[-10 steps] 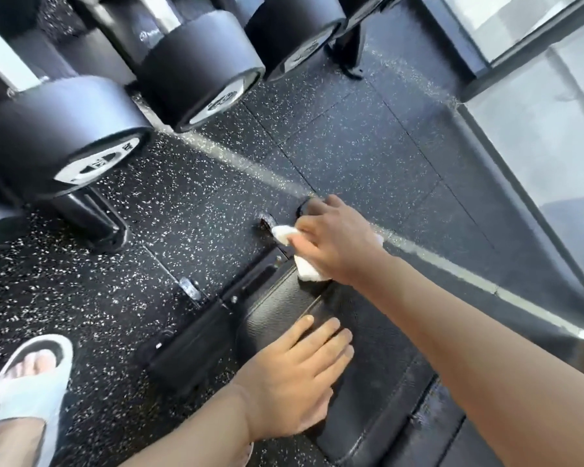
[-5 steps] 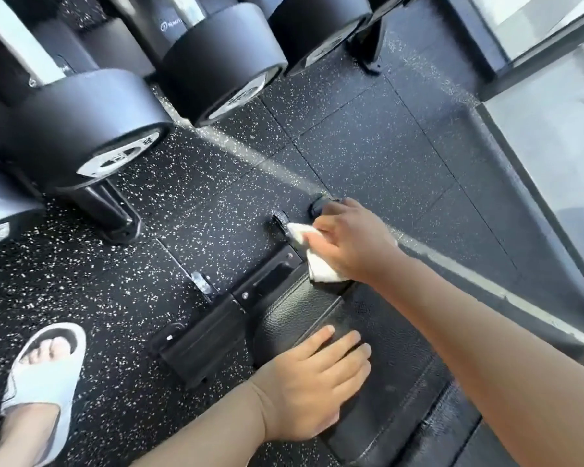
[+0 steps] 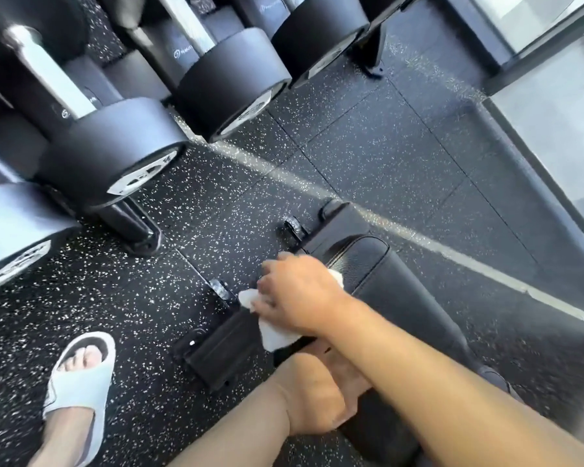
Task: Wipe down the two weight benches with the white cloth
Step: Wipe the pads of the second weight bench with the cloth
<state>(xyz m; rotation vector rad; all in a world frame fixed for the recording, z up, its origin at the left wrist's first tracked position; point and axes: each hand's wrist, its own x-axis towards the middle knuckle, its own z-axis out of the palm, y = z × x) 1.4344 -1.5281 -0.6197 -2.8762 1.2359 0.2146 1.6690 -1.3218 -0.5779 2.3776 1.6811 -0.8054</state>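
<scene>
the right hand (image 3: 297, 293) holds the white cloth (image 3: 273, 333) bunched under curled fingers at the left front edge of the weight bench pad (image 3: 385, 284). the left hand (image 3: 321, 396), partly hidden under the right forearm, seems to rest flat on the pad. speckled rubber floor (image 3: 368, 156) lies open beyond, dumbbells (image 3: 112, 156) at left.

R hand (image 3: 297, 291) grips cloth (image 3: 273, 333), arm crossing over L hand (image 3: 321, 396). L hand lies flat, fingers partly hidden under R arm.

text: none legible | dumbbell (image 3: 115, 153) end markings, logos: blurred
</scene>
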